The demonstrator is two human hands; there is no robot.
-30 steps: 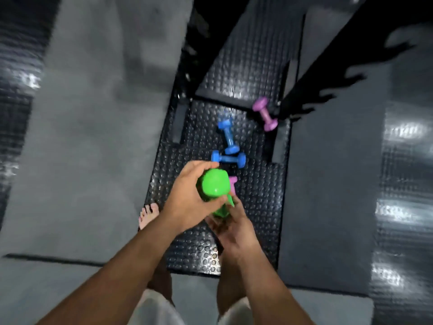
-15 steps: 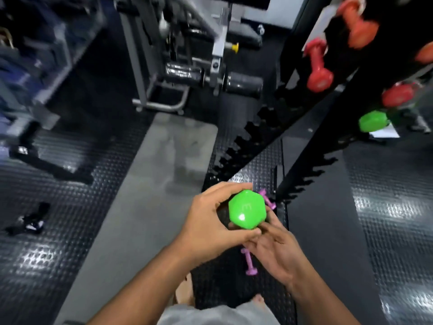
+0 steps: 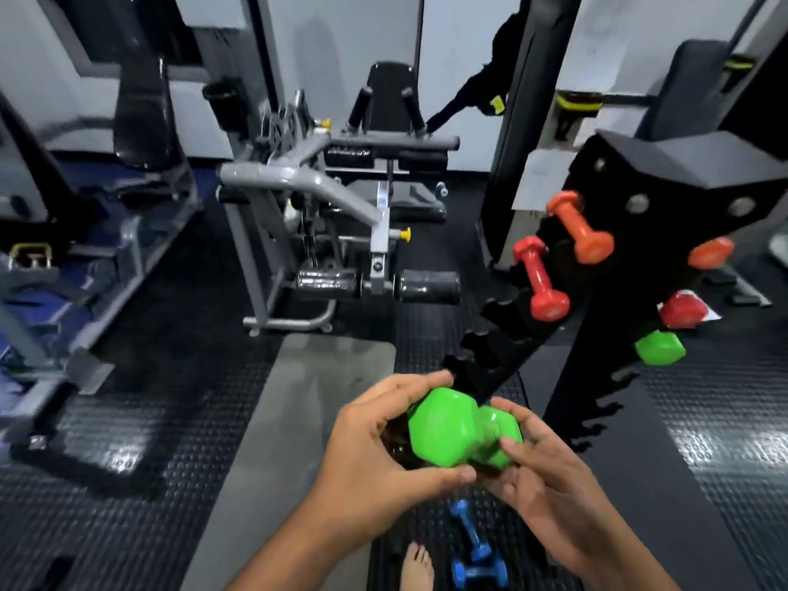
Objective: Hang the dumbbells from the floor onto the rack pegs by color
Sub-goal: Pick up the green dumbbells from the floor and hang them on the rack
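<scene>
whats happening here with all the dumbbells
A person is sorting dumbbells onto a black rack by color. Both the left hand and right hand hold a green dumbbell in front of the rack. Orange, red and one green dumbbell already hang there. Two blue dumbbells lie on the floor by a bare foot.

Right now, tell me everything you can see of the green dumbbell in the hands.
The green dumbbell is bright green with a glossy, coated look and faceted heads joined by a short handle. It is held in the air, roughly level, below the black rack. The left hand wraps the nearer head; the right hand cups the farther head, a finger across the handle. It touches nothing else.
</scene>
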